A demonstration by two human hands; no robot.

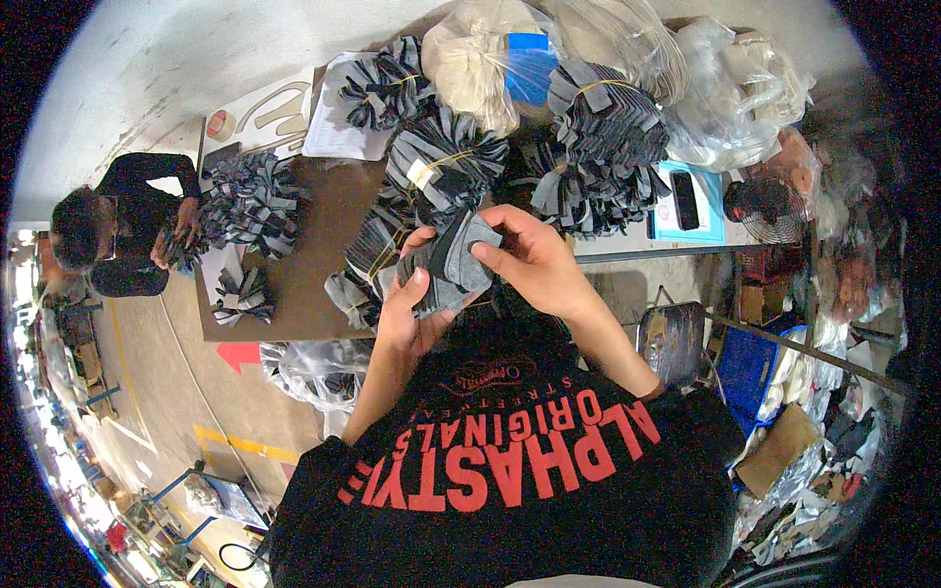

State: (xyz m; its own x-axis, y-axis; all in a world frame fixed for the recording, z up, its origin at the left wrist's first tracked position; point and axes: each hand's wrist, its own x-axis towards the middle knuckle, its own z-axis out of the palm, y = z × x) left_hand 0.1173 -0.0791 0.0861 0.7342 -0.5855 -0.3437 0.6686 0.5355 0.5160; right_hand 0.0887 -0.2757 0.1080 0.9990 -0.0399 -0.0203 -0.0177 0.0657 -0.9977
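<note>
Between my two hands is a small stack of grey and black fabric pieces [457, 260], fanned slightly at its upper edge. My left hand [410, 309] grips its left side, thumb on top and fingers underneath. On the right, my right hand [524, 255] pinches the stack's edge between thumb and fingers. Just beyond my hands lies a bundle of grey and black fabric strips [449, 157] tied with a yellow band and bearing a white tag. Another banded fabric bundle [372, 245] rests close to my left hand.
Along the brown table [328, 211] stand more bundles [608, 113], a loose strip pile [250, 201], and plastic bags [480, 59]. A phone [684, 201] lies on blue paper near a small fan [774, 211]. Far left, a co-worker [137, 216] handles fabric. A chair [671, 338] stands at right.
</note>
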